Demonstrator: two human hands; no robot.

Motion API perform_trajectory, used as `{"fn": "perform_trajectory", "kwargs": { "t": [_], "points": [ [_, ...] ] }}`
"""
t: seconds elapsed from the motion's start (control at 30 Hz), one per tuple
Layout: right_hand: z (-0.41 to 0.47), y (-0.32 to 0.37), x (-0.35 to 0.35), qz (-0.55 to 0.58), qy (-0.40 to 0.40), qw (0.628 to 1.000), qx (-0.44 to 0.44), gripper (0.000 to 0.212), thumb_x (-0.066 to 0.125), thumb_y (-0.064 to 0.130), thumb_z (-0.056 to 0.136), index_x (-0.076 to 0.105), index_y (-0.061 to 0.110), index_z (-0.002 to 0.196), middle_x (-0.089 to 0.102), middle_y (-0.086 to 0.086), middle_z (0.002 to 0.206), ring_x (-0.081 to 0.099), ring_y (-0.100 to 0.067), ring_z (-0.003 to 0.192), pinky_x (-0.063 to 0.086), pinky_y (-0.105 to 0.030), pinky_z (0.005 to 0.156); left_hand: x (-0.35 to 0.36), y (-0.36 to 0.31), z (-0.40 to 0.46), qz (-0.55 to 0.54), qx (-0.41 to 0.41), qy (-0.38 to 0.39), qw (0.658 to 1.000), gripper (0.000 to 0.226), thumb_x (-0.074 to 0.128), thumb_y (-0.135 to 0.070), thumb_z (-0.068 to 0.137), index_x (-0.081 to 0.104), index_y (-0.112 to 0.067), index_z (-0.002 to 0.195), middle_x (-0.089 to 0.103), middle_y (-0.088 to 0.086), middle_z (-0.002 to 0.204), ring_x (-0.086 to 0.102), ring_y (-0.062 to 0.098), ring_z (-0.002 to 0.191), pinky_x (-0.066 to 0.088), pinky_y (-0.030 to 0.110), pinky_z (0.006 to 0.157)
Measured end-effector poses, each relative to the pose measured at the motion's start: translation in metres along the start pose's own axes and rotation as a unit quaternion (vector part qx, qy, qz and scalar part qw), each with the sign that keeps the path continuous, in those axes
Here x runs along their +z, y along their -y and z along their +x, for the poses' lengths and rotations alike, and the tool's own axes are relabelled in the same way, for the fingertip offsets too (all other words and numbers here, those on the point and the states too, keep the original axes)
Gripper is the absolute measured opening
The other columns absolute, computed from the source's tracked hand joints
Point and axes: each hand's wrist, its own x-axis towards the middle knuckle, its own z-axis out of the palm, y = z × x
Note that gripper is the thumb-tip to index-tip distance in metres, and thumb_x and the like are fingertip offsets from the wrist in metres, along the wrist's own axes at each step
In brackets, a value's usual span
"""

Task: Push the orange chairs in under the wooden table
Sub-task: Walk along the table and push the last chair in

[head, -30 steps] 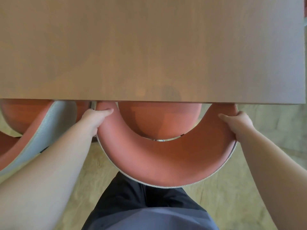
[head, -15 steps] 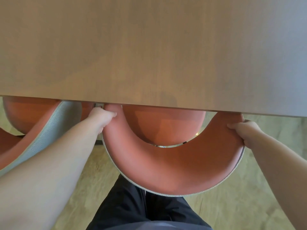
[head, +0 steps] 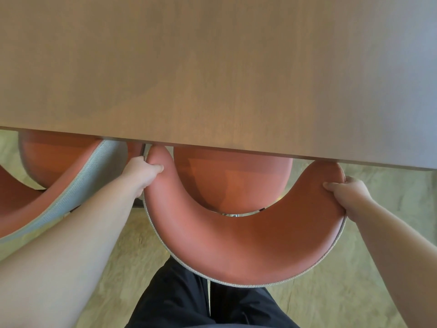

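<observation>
Bare forearms (head: 78, 235), no sleeves showing; loose black fabric trousers (head: 203, 301) at bottom centre, grey garment hem (head: 212, 326) along the bottom edge.

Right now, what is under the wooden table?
Under the wooden table sit the front of the orange seat and both backrest tips. Another orange chair goes under at left. Legs are hidden.

Both bare arms reach forward and slightly inward. The left hand (head: 142, 170) grips the left end of the orange chair's curved backrest (head: 248, 245), thumb laid on top. The right hand (head: 347, 192) grips the right end, thumb on top, its fingers wrapped behind out of sight.
</observation>
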Motion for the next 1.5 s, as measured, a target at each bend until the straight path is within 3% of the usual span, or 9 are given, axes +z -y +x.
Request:
{"fn": "perform_trajectory", "kwargs": {
  "t": [0.3,0.5,0.67,0.8,0.93,1.13,1.27,1.4,1.5],
  "points": [
    [-0.021,0.004,0.026,-0.019,-0.003,1.000,-0.020,0.018,0.077,0.019,0.085,0.063,0.018,0.097,0.070,-0.006,0.087,0.069,-0.029,0.079,0.058,-0.040,0.075,-0.029,0.020,0.008,0.005,0.006,0.002,1.000,0.059,0.075,-0.027,0.090,0.053,-0.003,0.139,0.065,0.018,0.129,0.066,0.039,0.108,0.055,0.049,0.094],
    [-0.032,0.009,0.042,-0.025,-0.005,0.999,-0.022,0.019,0.077,0.019,0.087,0.065,0.015,0.101,0.071,-0.006,0.086,0.069,-0.027,0.076,0.053,-0.031,0.063,-0.044,0.024,0.018,0.004,0.005,0.008,1.000,0.050,0.075,-0.026,0.090,0.057,-0.004,0.131,0.066,0.015,0.120,0.066,0.037,0.101,0.055,0.044,0.088],
    [-0.036,0.016,0.053,-0.034,-0.007,0.999,-0.026,0.019,0.077,0.020,0.086,0.066,0.014,0.101,0.071,-0.007,0.088,0.070,-0.030,0.079,0.057,-0.039,0.075,-0.060,0.018,0.028,0.002,0.008,0.015,1.000,0.056,0.075,-0.027,0.090,0.055,-0.004,0.137,0.066,0.017,0.128,0.066,0.039,0.109,0.054,0.049,0.098],
    [-0.035,0.025,0.058,-0.041,-0.007,0.999,-0.027,0.018,0.076,0.020,0.086,0.067,0.013,0.100,0.072,-0.009,0.089,0.071,-0.033,0.081,0.060,-0.045,0.079,-0.064,0.015,0.036,-0.014,0.013,0.020,1.000,0.036,0.075,-0.023,0.091,0.061,-0.009,0.121,0.069,0.016,0.118,0.068,0.037,0.102,0.054,0.051,0.097],
    [-0.031,0.027,0.058,-0.045,-0.010,0.999,-0.026,0.017,0.076,0.020,0.086,0.067,0.014,0.099,0.073,-0.010,0.090,0.070,-0.035,0.084,0.060,-0.049,0.084,-0.062,0.010,0.041,-0.007,0.026,0.014,1.000,0.026,0.075,-0.022,0.091,0.060,-0.014,0.110,0.069,0.015,0.115,0.067,0.035,0.099,0.054,0.042,0.091],
    [-0.024,0.024,0.052,-0.035,-0.019,0.999,-0.022,0.021,0.076,0.019,0.086,0.066,0.014,0.104,0.070,-0.004,0.086,0.068,-0.029,0.078,0.057,-0.043,0.079,-0.053,0.001,0.042,0.001,0.025,0.014,1.000,0.041,0.075,-0.024,0.091,0.060,-0.006,0.125,0.068,0.014,0.118,0.067,0.036,0.102,0.055,0.044,0.093],
    [-0.018,0.025,0.049,-0.035,-0.015,0.999,-0.021,0.018,0.076,0.021,0.087,0.065,0.015,0.099,0.070,-0.005,0.085,0.068,-0.028,0.077,0.056,-0.041,0.077,-0.048,-0.003,0.042,0.002,0.015,0.013,1.000,0.071,0.074,-0.030,0.092,0.044,-0.001,0.150,0.058,0.018,0.144,0.060,0.037,0.123,0.048,0.041,0.101],
    [-0.013,0.028,0.048,-0.026,-0.011,0.999,-0.017,0.017,0.078,0.022,0.086,0.064,0.017,0.095,0.070,-0.004,0.084,0.068,-0.026,0.075,0.056,-0.039,0.076,-0.042,-0.006,0.040,0.006,0.022,0.001,1.000,0.058,0.074,-0.029,0.092,0.053,-0.001,0.139,0.064,0.012,0.130,0.059,0.030,0.103,0.045,0.035,0.086],
    [-0.011,0.027,0.047,-0.025,-0.009,1.000,-0.015,0.021,0.078,0.023,0.086,0.065,0.015,0.100,0.070,-0.004,0.084,0.068,-0.026,0.075,0.056,-0.039,0.076,-0.042,-0.007,0.040,-0.006,0.010,-0.001,1.000,0.054,0.075,-0.028,0.091,0.058,-0.003,0.135,0.067,0.014,0.126,0.064,0.036,0.108,0.053,0.045,0.097]
  ]
}}
